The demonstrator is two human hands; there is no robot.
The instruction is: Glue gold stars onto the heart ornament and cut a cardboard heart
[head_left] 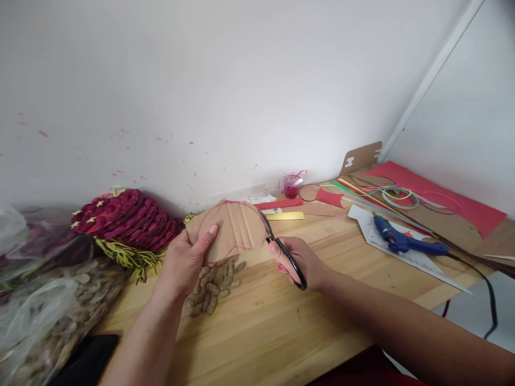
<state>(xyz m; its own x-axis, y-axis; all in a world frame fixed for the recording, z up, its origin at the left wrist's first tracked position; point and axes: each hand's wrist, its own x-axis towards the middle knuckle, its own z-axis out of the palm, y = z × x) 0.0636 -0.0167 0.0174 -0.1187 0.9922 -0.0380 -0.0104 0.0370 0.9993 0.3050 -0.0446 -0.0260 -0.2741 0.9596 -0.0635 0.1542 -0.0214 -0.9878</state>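
My left hand (193, 257) grips a piece of brown cardboard (229, 230) by its left edge, thumb on top. A curved pink-purple line is drawn on the cardboard. My right hand (295, 262) is closed around the black handles of a pair of scissors (277, 238). The scissor blades lie along the cardboard's right edge, touching it. Below the cardboard, a small pile of peanuts in their shells (215, 284) rests on the wooden table (281, 332); the cardboard hides part of the pile.
At left lie a magenta layered craft piece (129, 220) and a plastic bag of peanuts (60, 311), with a black flat object (86, 359) below. A cup of pink paint (292, 186) stands by the wall. To the right are a blue glue gun (406, 241) and red card (438, 193).
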